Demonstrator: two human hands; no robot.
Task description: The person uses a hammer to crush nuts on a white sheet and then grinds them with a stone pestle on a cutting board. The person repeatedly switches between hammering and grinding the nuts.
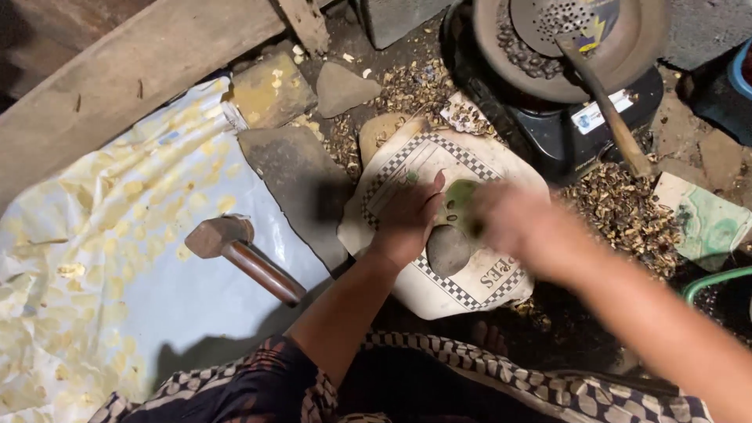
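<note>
My left hand (409, 218) rests fingers-down on a white sack with a checkered border (501, 282), draped over a rounded block. Just below its fingers lies a dark round stone patch (448, 251). My right hand (509, 222) is blurred with motion right beside the left hand, over a small green object (460, 196); I cannot tell whether it holds anything. A wooden-handled hammer (235, 244) lies on the plastic sheet to the left, apart from both hands.
A pale plastic sheet (102, 266) scattered with yellowish kernels covers the left. Piles of broken shells (627, 215) lie right of the sack. A dark pan with a perforated ladle (580, 31) sits at top. Flat stones (301, 176) and a wooden beam (125, 78) lie upper left.
</note>
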